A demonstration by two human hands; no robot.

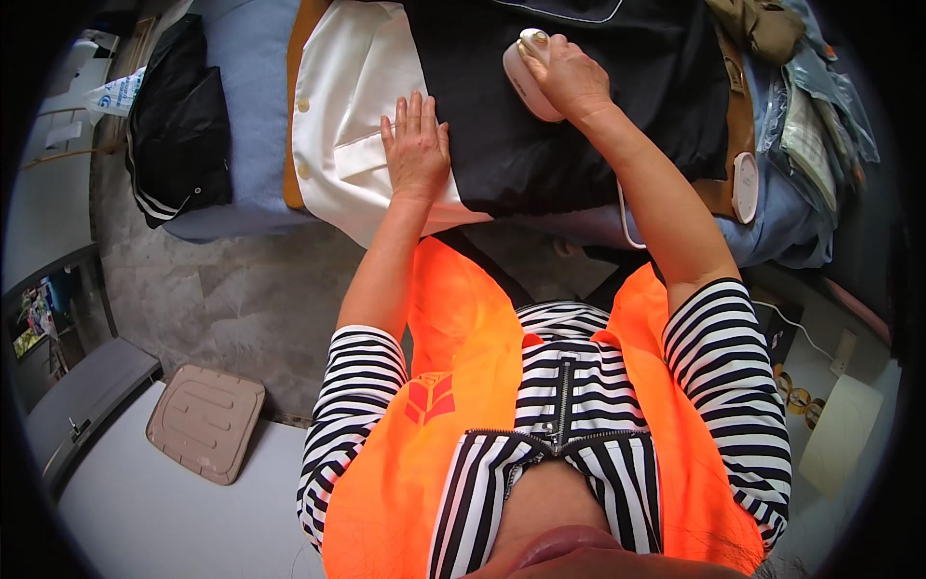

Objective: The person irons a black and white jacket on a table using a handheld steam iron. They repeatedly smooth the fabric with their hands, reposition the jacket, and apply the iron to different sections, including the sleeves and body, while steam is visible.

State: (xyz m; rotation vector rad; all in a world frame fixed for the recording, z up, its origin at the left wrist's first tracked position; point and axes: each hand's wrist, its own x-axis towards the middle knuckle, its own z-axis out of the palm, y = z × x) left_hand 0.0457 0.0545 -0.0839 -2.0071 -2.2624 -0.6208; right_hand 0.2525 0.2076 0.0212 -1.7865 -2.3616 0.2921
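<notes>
My right hand (576, 81) grips the handle of a small white handheld iron (530, 88), which rests on black cloth (499, 170) with a thin white line near its far edge. Flat on a white button-front garment (362, 69) lies my left hand (418, 155), fingers slightly apart. It covers part of a white flap and reaches the border with the black cloth. A brown board or mat (293, 137) shows beneath both fabrics. From the iron's side a white cord (625, 217) drops over the near edge. An oval white plastic piece (746, 187) sits at the right corner.
A blue cover (249, 108) drapes the work surface. At left lies a folded black garment (184, 130) beside a white plastic bag (119, 94). Clear-bagged clothes (814, 137) and a khaki bundle (767, 29) are at right. Behind me are a beige plastic lid (206, 423) and tape rolls (799, 399).
</notes>
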